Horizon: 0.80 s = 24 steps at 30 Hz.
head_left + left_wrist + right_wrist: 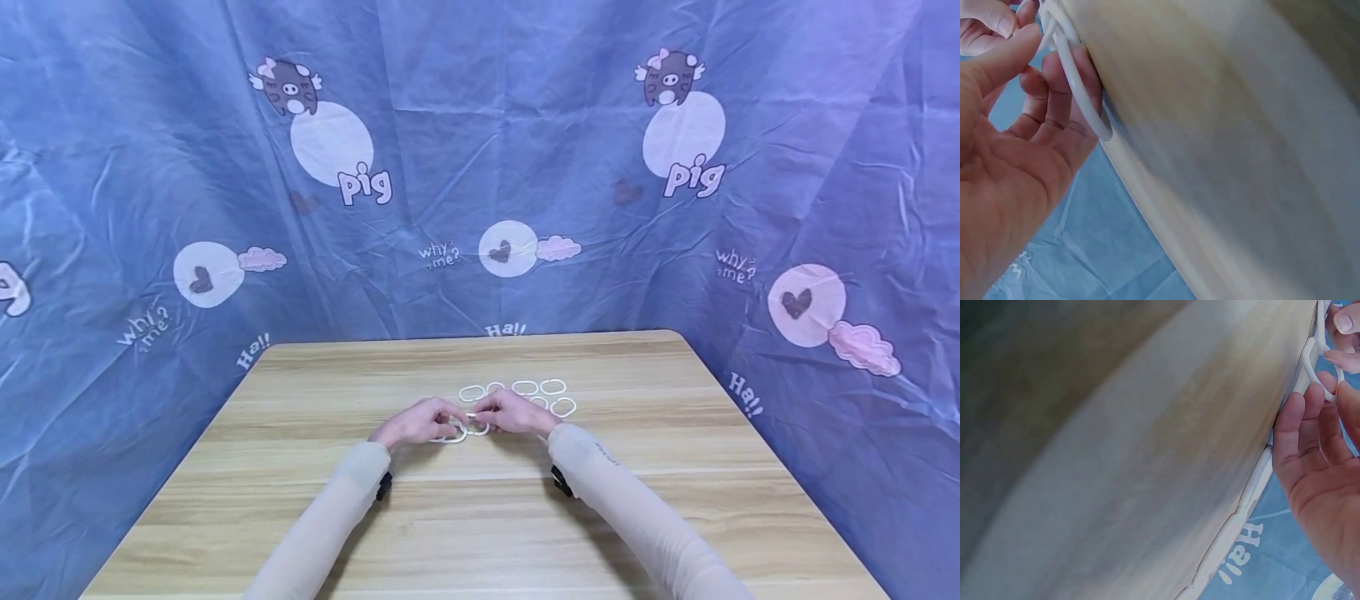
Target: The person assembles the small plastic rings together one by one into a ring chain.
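White oval plastic chain links lie between my hands over the wooden table point(465, 517). My left hand point(423, 422) pinches a link by its thumb and fingertips, and in the left wrist view a white link point(1079, 90) hangs across the curled fingers of the left hand point(1029, 131). My right hand point(516, 412) pinches another link point(1309, 362), seen in the right wrist view between the thumb and fingertips of that hand point(1319, 462). The two hands' links meet, though fingers partly hide whether they are joined.
Several loose white links, among them one link point(552, 387) at the right and one point(472, 393) further left, lie beyond my hands, some partly covered by the right one. A blue printed curtain point(450, 167) hangs behind the table and along both sides.
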Available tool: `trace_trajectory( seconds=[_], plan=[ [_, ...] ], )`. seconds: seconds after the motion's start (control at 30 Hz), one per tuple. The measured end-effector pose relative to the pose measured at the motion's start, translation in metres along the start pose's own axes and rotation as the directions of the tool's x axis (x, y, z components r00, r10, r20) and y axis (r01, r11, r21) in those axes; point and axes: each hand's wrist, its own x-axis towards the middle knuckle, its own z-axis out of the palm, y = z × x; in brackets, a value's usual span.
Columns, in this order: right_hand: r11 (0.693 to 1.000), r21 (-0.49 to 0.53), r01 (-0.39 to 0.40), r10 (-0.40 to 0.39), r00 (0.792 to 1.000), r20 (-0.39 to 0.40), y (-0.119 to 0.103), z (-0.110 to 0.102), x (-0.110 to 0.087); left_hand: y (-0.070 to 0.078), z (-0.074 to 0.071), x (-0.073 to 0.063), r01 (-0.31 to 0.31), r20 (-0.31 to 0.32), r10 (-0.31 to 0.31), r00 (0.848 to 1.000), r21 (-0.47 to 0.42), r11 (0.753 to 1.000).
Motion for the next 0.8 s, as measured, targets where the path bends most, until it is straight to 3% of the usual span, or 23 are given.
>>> trace_trajectory(
  seconds=[0.23,0.53,0.8],
  plan=[
    [0.998,-0.049,0.031,-0.031,1.000,0.005,-0.003,0.002,0.002,-0.002,-0.001,0.000,0.013,-0.054,-0.010,0.998,0.041,0.999],
    [0.991,-0.108,0.078,-0.078,0.997,0.013,-0.007,0.008,0.006,0.000,-0.002,0.000,0.054,-0.024,-0.051,0.998,0.128,0.990],
    [0.995,-0.093,0.033,-0.035,0.999,-0.019,-0.010,0.012,0.009,0.000,-0.003,-0.002,0.056,-0.006,-0.056,0.998,0.164,0.985]
  ],
)
